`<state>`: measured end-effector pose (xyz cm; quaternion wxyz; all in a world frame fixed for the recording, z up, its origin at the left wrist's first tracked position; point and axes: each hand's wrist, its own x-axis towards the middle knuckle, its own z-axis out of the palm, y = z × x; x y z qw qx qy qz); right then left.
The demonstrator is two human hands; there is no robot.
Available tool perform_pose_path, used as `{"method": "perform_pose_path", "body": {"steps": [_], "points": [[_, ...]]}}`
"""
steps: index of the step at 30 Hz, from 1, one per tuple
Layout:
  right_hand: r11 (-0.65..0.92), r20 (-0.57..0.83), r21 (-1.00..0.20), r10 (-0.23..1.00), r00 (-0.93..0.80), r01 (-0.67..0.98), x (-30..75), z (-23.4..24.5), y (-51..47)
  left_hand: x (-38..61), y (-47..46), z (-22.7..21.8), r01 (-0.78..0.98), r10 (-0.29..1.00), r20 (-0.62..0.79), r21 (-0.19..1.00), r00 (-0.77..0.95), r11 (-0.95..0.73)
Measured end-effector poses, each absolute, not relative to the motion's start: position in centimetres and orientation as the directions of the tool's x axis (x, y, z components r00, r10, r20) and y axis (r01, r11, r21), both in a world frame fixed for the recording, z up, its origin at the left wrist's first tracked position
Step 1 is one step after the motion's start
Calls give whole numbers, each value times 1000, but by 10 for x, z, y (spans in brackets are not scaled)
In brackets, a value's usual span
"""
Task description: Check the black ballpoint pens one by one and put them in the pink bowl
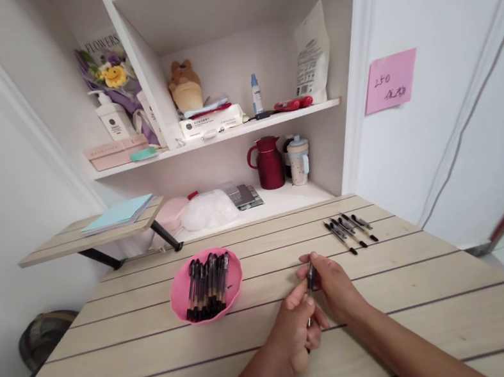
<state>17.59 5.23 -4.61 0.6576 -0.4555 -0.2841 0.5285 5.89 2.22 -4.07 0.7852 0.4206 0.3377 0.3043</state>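
Both hands meet over the middle of the wooden table (140, 357) and share one black pen (309, 282). My left hand (297, 333) is closed around the pen's lower part. My right hand (333, 286) pinches its upper end. A pink bowl (179, 287) with several black pens (208, 284) in it sits to the left of my hands. Several more black pens (350, 230) lie loose in a row on the table, beyond and to the right of my right hand.
Behind the table are white shelves with a red jug (269, 162), a cup (299, 160), a plush bear (185, 84), bottles and boxes. A small wooden stand (61, 243) with a blue notebook stands back left. A pink note (390, 81) hangs on the right wall.
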Motion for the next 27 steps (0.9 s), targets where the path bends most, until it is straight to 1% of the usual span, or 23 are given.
{"method": "perform_pose_path", "body": {"steps": [3,5,6,8,9,11,13,16,18,20,23,27], "points": [[73,-110,-880,930,351,-469,193,-51,63,56,22,-42,-202,737,-262,856,622,475],[78,-121,-898,903,413,-434,207,-55,69,55,22,-45,-223,741,-257,848,620,481],[71,-104,-931,890,445,-359,214,-57,71,55,23,-46,-233,744,-258,843,616,485],[33,-39,-990,871,490,-138,226,-62,75,54,23,-48,-252,750,-263,832,606,495],[7,-3,-1000,870,493,-20,231,-64,77,54,23,-48,-260,754,-267,827,600,499],[-38,47,-985,882,470,170,241,-67,80,54,24,-48,-274,762,-272,819,588,503],[-68,74,-952,896,438,299,251,-66,84,54,23,-47,-281,764,-272,816,585,505],[-123,116,-852,904,412,510,266,-59,94,54,23,-46,-280,758,-265,816,597,505],[-171,146,-745,901,408,645,275,-51,103,54,23,-46,-277,748,-256,817,612,506],[-223,166,-627,898,408,746,281,-45,112,54,23,-48,-277,743,-251,816,620,507],[-282,167,-474,901,400,834,281,-41,125,54,25,-50,-276,741,-261,811,618,516],[-311,142,-339,916,375,888,272,-45,137,53,27,-52,-273,729,-267,803,630,530]]}}
